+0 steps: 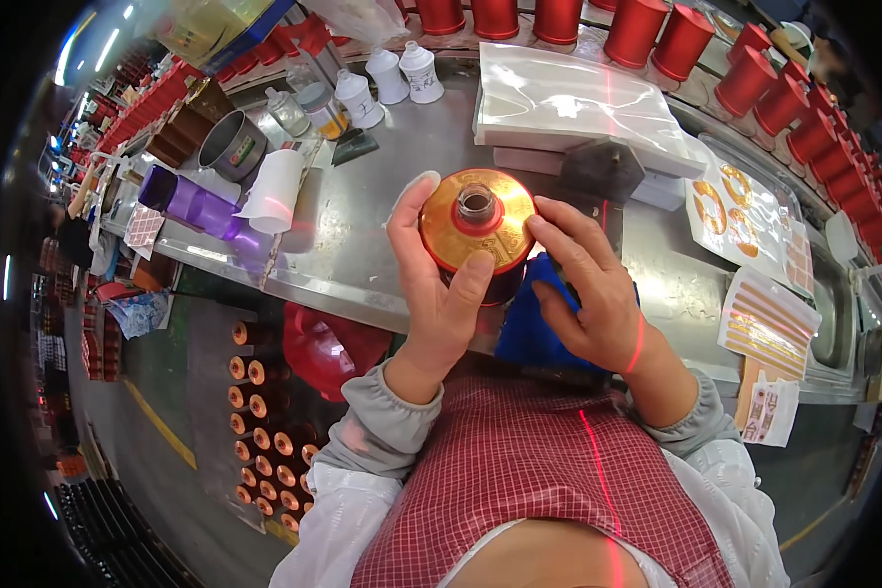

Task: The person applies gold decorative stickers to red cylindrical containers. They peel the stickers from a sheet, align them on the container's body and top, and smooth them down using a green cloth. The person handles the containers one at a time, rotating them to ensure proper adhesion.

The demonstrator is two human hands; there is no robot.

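A red bottle with a gold top and an open glass neck (505,186) stands over the bench edge in front of me. My left hand (429,284) is closed around its left side, with the thumb lying on the gold shoulder. My right hand (593,284) rests its outstretched fingertips against the bottle's right rim. The right thumb is apart from the other fingers, above a blue cloth (524,333). The bottle's lower body is mostly hidden by my hands and the viewing angle.
White squeeze bottles (421,73), a grey metal cup (233,145), a paper roll (272,191) and a purple container (191,201) stand or lie to the left. A film-covered stack (573,98) sits behind. Gold decal sheets (769,314) lie right; red bottles (681,44) line the back.
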